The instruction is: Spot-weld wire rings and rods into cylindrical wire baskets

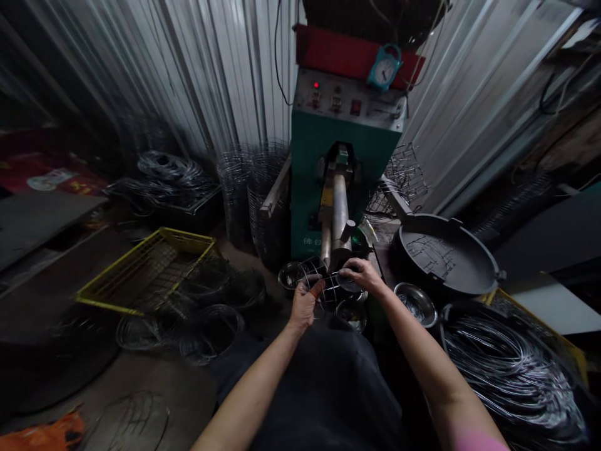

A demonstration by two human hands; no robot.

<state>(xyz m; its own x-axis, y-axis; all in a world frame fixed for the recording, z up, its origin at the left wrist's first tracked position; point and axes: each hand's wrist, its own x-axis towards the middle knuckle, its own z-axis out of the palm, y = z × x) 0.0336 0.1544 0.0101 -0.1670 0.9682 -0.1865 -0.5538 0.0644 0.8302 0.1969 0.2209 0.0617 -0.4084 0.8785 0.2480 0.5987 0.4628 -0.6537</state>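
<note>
Silver corrugated metal wall (235, 75) rises behind; left hand (305, 304) clamps a grey wire-grid frame (333, 289), best held steady; right hand (362, 275): grip unclear.

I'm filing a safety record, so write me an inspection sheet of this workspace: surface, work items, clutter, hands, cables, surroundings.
Surface: floor dark, with wire pieces lying on it.
Work items: wire frame at the lower end of the green machine; red lamp lit.
Clutter: yellow crate at left; steel bowl and heaped wire at right.
Hands: left hand grips the wire frame; right hand is at its other side, exact grip unclear.
Cables: black cable hangs beside the machine's upper left; no floor cable can be made out.
Surroundings: corrugated wall behind; dim light.
</note>
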